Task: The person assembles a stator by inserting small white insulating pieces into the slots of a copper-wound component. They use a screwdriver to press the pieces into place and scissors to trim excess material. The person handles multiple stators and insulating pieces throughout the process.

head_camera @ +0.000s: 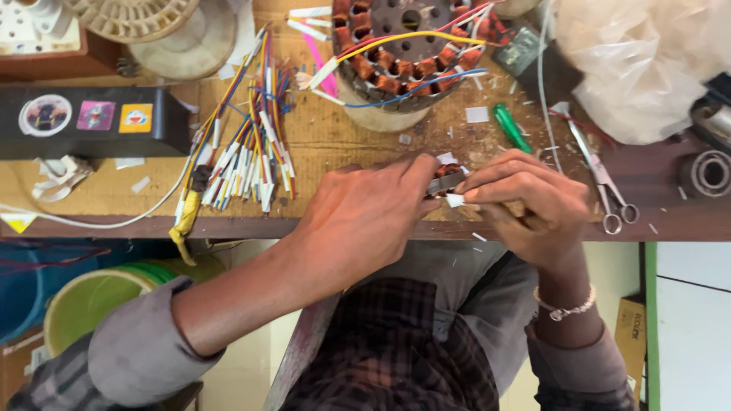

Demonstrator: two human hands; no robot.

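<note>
Copper-wound and small, a coil piece point(444, 172) sat pinched between both hands at the front edge of the surface point(335, 137), near its middle. The left hand point(365, 217) closed over it from the left with the fingertips pressing a thin grey strip point(444, 183) against it; the right hand point(525, 198) met it from the other side, its grip narrow on a white slip of paper point(455, 200) at the piece's lower end. The piece looked light and stiff, but its fine wire windings seemed easy to nick, so the safest hold appeared to be on its outer sides, as the fingers had it; the paper slip looked flimsy and apt to bend.

Behind the hands, toward the back edge, stood a round stator point(411, 53) ringed with copper coils and trailing yellow, blue and red leads. A bundle of coloured wires with white sleeves point(247, 152) lay fanned out left of centre, beside a black box with stickers point(91, 122). A green pen-like tool point(511, 128) and a pair of scissors point(601, 179) lay toward the right edge. In the back right corner a clear plastic bag point(647, 61) bulged, its contents too blurred to tell. Below the surface's left corner stood a green bucket point(99, 301), seemingly holding nothing visible.
</note>
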